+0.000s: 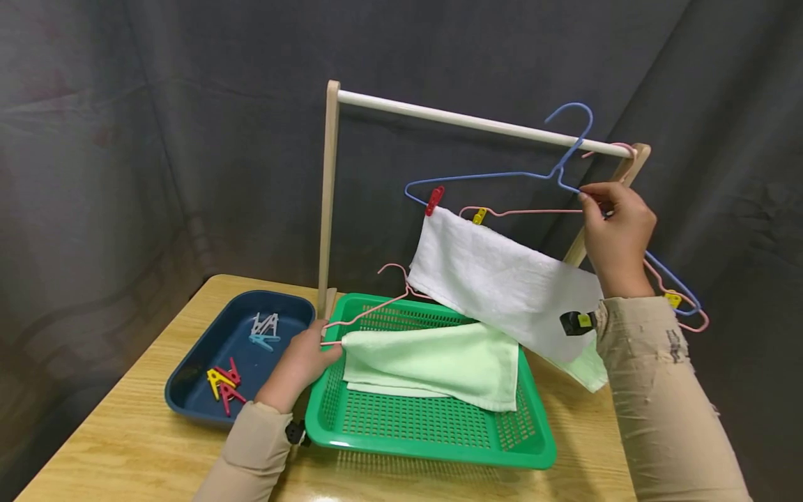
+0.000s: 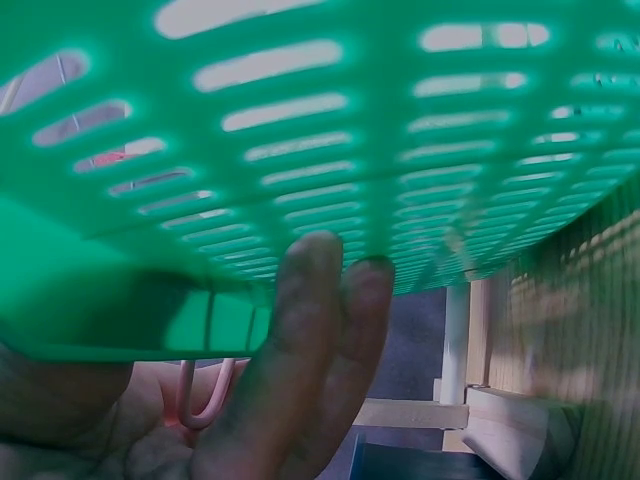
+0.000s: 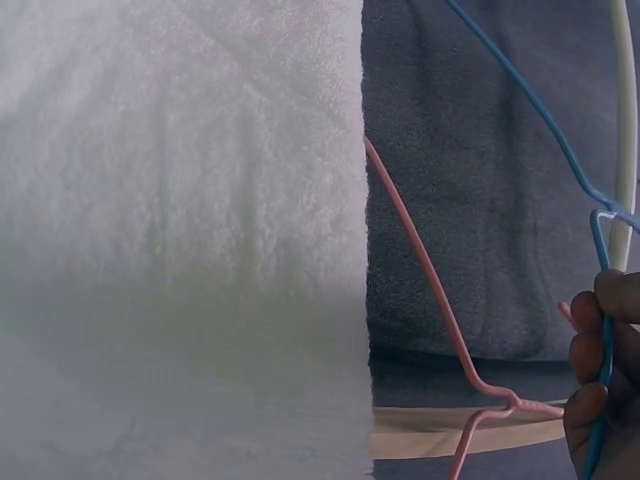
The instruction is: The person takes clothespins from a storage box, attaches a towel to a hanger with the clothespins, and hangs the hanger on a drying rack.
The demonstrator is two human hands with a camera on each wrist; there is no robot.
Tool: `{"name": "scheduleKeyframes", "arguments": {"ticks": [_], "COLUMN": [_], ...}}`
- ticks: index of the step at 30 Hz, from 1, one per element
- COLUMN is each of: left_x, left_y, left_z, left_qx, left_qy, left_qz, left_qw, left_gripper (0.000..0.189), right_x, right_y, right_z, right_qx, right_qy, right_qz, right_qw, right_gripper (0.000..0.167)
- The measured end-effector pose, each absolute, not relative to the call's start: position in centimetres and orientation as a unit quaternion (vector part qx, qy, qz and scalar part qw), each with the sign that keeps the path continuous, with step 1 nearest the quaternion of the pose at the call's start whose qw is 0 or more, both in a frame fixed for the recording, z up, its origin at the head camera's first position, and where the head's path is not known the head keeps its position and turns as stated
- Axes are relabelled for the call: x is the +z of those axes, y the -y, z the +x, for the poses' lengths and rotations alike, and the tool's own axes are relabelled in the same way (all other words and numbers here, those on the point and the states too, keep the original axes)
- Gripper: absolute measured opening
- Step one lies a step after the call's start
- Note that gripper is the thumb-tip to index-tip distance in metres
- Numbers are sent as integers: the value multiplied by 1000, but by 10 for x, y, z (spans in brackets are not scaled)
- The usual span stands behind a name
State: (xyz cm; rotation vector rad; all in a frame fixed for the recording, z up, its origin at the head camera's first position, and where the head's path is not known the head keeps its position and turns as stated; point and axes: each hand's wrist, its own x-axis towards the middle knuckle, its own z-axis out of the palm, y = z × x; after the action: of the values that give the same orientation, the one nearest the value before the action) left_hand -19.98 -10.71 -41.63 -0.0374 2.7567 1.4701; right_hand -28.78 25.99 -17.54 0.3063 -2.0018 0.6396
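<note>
Head view: right hand (image 1: 621,233) pinches blue hanger (image 1: 495,175), hook (image 1: 591,118) above, perhaps touching rail (image 1: 439,115).

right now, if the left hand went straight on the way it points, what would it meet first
Likely the basket: in the left wrist view, the fingers of the left hand point at its slotted wall, perhaps touching; depth is unclear.
</note>
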Motion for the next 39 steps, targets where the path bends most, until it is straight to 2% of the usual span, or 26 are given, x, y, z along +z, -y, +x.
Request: {"name": "scheduleKeyframes", "arguments": {"ticks": [21,31,39], "left_x": [-418,-418,-418], "left_y": [105,107,106], "left_z": [-203,-203,-201], "left_qx": [478,480,483], "left_qy": [-878,-877,-876], "left_qz": [-14,-10,-12], "left_qw": [10,6,10], "left_gripper": [64,64,63], "right_x": [-195,-200,-203], "right_y": [-260,-262,-264], "right_z": [-292,-291,-290], "right_qx": [256,259,246], "right_qy": [848,847,838], "right_qz": [126,129,142], "right_qw": [448,447,466], "right_gripper": [20,19,19]}}
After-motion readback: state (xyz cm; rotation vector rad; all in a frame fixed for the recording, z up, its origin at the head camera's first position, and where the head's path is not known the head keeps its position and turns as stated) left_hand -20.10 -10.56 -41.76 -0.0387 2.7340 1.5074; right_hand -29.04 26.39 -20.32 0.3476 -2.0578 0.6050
